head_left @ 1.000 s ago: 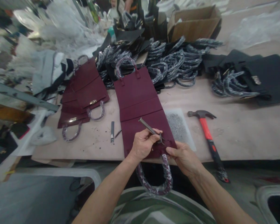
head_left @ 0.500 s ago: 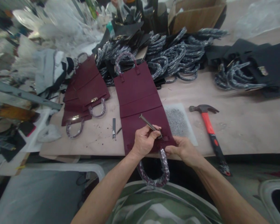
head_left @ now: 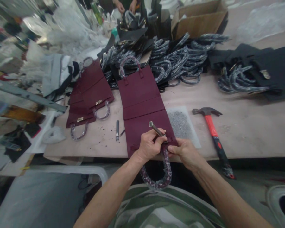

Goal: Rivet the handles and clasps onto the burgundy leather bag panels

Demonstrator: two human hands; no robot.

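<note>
Both hands at near edge of burgundy bag panel [head_left: 142, 104].
Wrapped handle [head_left: 167, 172] hangs just below fingers; left hand [head_left: 149, 145] clamped on metal punch [head_left: 156, 129], right hand [head_left: 184, 152] pinching the handle's top end; hammer [head_left: 212, 129] right of fingers, farther out.

Bare forearms end in a bare left hand [head_left: 150, 146] and right hand [head_left: 184, 152]; a green-and-white swirled garment [head_left: 166, 209] covers the torso.

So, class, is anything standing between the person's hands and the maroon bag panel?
Nothing visible. The left hand holds a metal punch against the maroon bag panel at its near edge, and the right hand pinches that edge by the wrapped handle.
</note>
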